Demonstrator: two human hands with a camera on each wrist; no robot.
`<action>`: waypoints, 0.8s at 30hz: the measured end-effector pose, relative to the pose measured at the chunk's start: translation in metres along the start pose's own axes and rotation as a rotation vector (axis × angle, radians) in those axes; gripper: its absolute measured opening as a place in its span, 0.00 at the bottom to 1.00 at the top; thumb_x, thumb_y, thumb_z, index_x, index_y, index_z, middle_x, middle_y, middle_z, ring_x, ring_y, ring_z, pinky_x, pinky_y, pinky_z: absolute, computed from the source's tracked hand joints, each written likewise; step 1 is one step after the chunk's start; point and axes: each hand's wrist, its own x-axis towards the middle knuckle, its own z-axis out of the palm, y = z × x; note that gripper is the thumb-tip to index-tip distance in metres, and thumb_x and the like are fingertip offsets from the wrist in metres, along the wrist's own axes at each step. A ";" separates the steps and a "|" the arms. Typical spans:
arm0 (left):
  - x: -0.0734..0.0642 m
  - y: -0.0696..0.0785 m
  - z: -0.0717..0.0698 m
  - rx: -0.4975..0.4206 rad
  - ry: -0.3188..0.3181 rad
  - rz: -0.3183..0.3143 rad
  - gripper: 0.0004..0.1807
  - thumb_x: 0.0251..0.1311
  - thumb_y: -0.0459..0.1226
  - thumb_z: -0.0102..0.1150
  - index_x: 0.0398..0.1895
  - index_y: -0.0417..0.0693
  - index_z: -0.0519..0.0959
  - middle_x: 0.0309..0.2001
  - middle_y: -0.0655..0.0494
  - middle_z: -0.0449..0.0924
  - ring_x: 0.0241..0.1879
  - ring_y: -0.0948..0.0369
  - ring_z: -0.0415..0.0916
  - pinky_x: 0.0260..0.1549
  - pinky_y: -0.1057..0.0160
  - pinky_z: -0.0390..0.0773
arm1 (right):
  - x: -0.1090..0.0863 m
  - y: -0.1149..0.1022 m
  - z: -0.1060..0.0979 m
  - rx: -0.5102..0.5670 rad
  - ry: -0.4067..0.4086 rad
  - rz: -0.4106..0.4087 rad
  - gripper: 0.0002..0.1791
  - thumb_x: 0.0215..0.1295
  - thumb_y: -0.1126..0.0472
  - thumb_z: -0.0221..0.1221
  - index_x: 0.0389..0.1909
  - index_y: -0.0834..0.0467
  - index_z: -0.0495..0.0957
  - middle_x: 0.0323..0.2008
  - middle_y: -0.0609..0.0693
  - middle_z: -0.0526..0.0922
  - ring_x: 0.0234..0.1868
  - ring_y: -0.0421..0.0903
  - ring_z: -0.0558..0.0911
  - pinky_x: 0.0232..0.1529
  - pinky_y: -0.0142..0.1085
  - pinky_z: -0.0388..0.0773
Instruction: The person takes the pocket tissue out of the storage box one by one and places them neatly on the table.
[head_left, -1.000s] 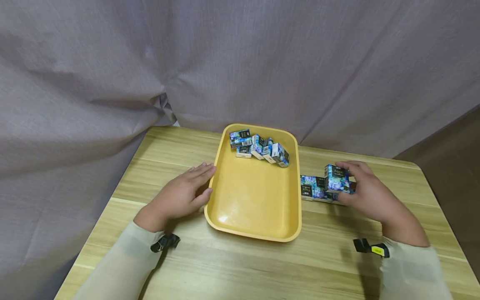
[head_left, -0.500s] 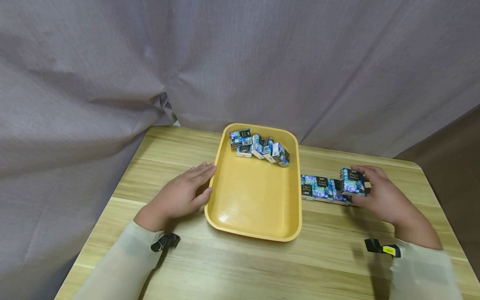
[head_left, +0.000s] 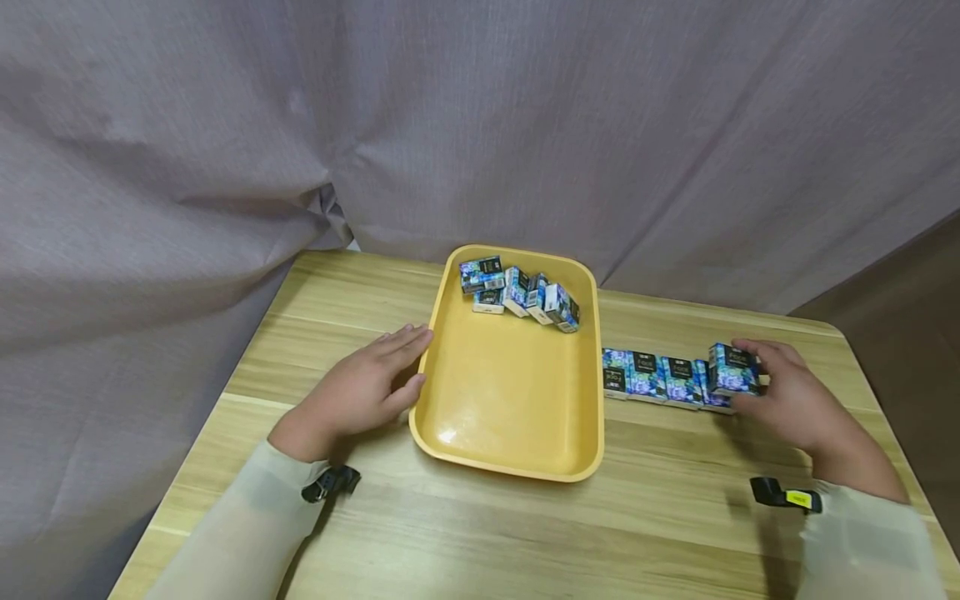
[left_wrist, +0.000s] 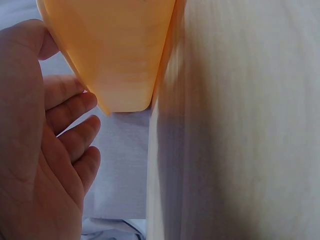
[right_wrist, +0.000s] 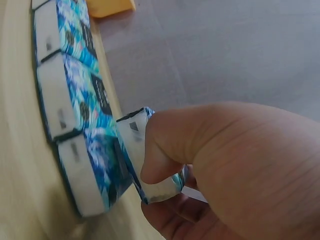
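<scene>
My right hand (head_left: 795, 404) pinches a small blue floral tissue pack (head_left: 732, 368) between thumb and fingers. The held pack is tilted and overlaps the right end of a row of several like packs (head_left: 681, 380) on the table. In the right wrist view, the thumb presses on the pale side of the held pack (right_wrist: 132, 145), beside the nearest pack (right_wrist: 97, 172) of the row. My left hand (head_left: 367, 387) rests against the left rim of a yellow tray (head_left: 510, 400), fingers extended along it. In the left wrist view, the fingertips (left_wrist: 90, 100) lie right at the tray's rim.
Several more tissue packs (head_left: 517, 292) lie jumbled at the tray's far end. The wooden table (head_left: 480, 533) ends at a grey curtain (head_left: 480, 125) behind. The row of packs begins right at the tray's right wall.
My right hand has moved right along the row with the tissue pack still held, uncovering more of the packs beneath. The left hand and tray have stayed in place.
</scene>
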 end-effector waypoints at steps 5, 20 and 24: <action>0.000 0.000 0.000 -0.006 -0.007 -0.006 0.37 0.86 0.55 0.50 0.90 0.51 0.63 0.89 0.55 0.62 0.89 0.52 0.61 0.89 0.48 0.61 | -0.001 0.013 0.000 -0.006 0.000 0.009 0.50 0.69 0.67 0.72 0.86 0.72 0.57 0.78 0.85 0.54 0.63 0.79 0.71 0.52 0.73 0.79; 0.000 0.000 0.000 -0.010 -0.007 -0.005 0.37 0.87 0.54 0.50 0.90 0.51 0.63 0.89 0.55 0.63 0.88 0.52 0.61 0.89 0.47 0.62 | -0.010 0.047 -0.006 0.003 -0.019 0.038 0.46 0.75 0.66 0.66 0.85 0.74 0.54 0.77 0.87 0.52 0.66 0.81 0.66 0.47 0.52 0.79; 0.000 0.000 0.000 -0.011 -0.012 -0.007 0.37 0.87 0.54 0.50 0.90 0.51 0.63 0.89 0.54 0.62 0.89 0.52 0.61 0.89 0.47 0.61 | -0.010 0.053 -0.005 0.017 -0.020 0.024 0.45 0.74 0.68 0.65 0.85 0.75 0.55 0.77 0.87 0.52 0.65 0.80 0.66 0.41 0.25 0.66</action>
